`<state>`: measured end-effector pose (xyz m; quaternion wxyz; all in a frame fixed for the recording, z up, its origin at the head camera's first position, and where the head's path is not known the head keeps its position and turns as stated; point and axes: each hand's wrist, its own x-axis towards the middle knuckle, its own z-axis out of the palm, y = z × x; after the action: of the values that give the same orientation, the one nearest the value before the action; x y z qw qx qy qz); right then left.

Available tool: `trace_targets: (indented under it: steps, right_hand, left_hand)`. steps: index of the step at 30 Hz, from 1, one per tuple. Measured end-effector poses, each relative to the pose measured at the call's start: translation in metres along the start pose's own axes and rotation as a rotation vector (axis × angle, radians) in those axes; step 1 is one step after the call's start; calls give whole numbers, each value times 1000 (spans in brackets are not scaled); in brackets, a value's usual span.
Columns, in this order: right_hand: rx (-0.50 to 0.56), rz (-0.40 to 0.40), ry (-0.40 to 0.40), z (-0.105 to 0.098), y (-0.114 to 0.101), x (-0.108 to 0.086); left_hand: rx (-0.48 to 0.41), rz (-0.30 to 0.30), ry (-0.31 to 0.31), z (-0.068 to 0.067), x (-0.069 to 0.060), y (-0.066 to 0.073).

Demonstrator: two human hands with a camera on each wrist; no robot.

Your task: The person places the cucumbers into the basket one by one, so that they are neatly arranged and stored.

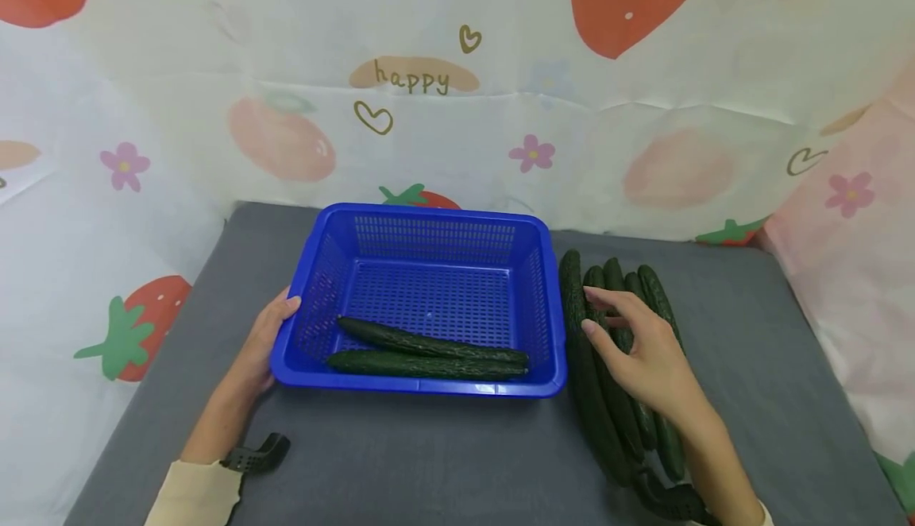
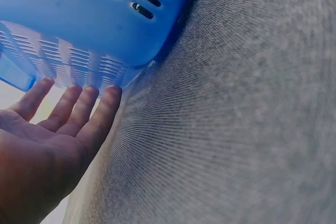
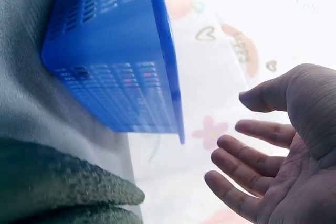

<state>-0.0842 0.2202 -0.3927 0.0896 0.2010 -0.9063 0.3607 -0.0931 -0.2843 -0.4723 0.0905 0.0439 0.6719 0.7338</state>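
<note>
Fingers [image 3: 239, 171] of right hand [image 1: 646, 355] spread over row of loose cucumbers [image 1: 584, 367]; blue plastic basket [image 1: 418, 385] crowds row's left, two more cucumbers [image 1: 429, 366] inside; left hand [image 1: 263, 337] grips basket's left rim; grey tablecloth [image 1: 422, 462] below, strawberry-print backdrop [image 1: 443, 141] behind.

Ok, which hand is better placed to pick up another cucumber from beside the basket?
Probably the right hand: it is empty and hovers over the cucumbers. The left hand is on the opposite side of the basket, holding it.
</note>
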Motion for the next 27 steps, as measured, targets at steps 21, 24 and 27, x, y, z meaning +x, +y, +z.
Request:
trace_targets:
  steps: [21,24,27]
  right_hand:
    - [30,219,32,-42,55,-36]
    - [14,230,33,-41,60,-38]
    - [7,256,21,-41,65,-39]
  left_hand:
    - [-11,4,16,3,0,-1]
    - [-25,-4,23,2,1,-2]
    - [-34,-7,28,2,1,-3]
